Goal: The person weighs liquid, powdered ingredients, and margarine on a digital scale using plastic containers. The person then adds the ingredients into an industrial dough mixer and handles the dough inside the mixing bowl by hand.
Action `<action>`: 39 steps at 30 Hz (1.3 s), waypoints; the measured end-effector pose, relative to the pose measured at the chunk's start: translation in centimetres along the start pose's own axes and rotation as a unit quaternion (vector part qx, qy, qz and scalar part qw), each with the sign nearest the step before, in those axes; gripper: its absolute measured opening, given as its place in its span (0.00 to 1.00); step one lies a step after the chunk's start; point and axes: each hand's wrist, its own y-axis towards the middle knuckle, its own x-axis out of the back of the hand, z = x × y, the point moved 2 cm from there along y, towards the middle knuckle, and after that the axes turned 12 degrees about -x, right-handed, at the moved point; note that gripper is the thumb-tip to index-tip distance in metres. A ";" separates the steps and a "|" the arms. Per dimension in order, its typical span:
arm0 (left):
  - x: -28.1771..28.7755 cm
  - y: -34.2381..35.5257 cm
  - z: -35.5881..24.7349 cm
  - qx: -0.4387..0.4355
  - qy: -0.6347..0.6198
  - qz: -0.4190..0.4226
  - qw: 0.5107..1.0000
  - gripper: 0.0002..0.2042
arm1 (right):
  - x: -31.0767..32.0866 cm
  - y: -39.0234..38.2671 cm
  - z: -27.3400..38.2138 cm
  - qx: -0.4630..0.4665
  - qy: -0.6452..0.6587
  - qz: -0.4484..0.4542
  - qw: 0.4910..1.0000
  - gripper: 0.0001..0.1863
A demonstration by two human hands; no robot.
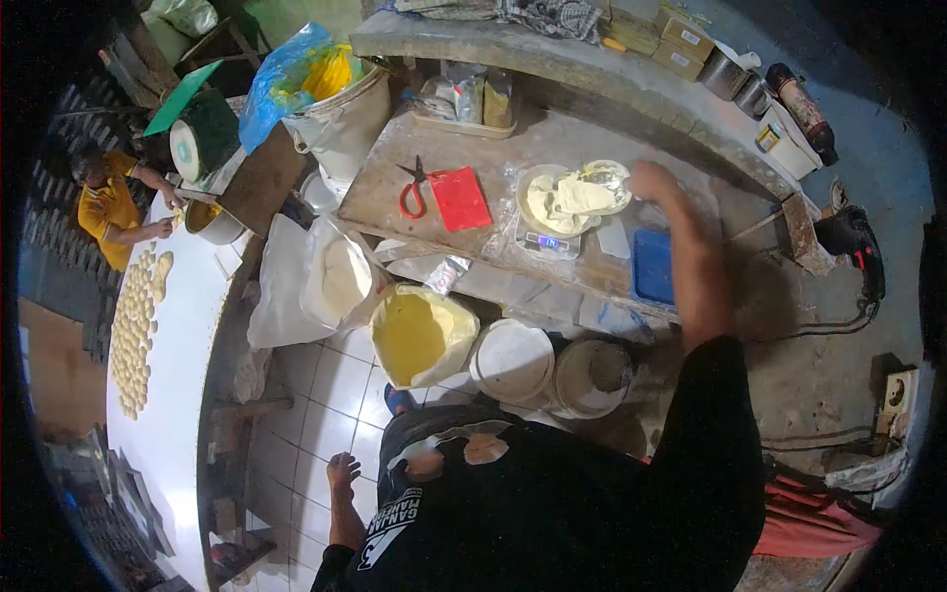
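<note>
My right hand (651,182) is closed at the edge of a cream-smeared oval piece (612,178); what exactly it grips is unclear. Just left sits a bowl of pale cream (543,202) on a small digital scale (546,247). A blue tray (653,266) lies below my right forearm; red-handled scissors (412,197) and a red packet (459,197) lie left of the scale on the worn worktable (385,178). My left hand (343,472) hangs low beside my body, fingers apart, holding nothing.
A co-worker (104,212) stands at a white table (168,414) with dough pieces. Below the worktable are a yellow-filled bag (414,335), a flour sack (335,276) and lidded buckets (513,360). A tall bucket (330,128) stands upper left; a corded tool (853,242) is at right.
</note>
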 end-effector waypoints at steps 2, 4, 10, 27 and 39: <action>-0.1 0.3 0.0 -0.006 -0.002 0.012 1.000 0.17 | -1.7 1.7 -1.2 0.003 -0.006 0.004 1.000 0.19; -0.5 0.8 -0.4 -0.002 0.000 0.016 1.000 0.17 | -2.5 2.4 -2.8 0.069 -0.020 0.035 0.997 0.18; -0.3 0.1 0.5 0.016 0.006 0.005 1.000 0.18 | -1.4 -1.7 -4.2 0.051 0.253 0.185 0.948 0.18; -0.6 1.5 -2.0 -0.043 0.022 0.019 0.999 0.18 | -0.9 0.0 -0.4 0.096 -0.030 -0.064 0.993 0.20; 1.2 -1.4 2.3 0.045 0.012 -0.013 0.999 0.18 | -3.0 -0.4 -3.4 0.063 0.101 0.154 0.981 0.18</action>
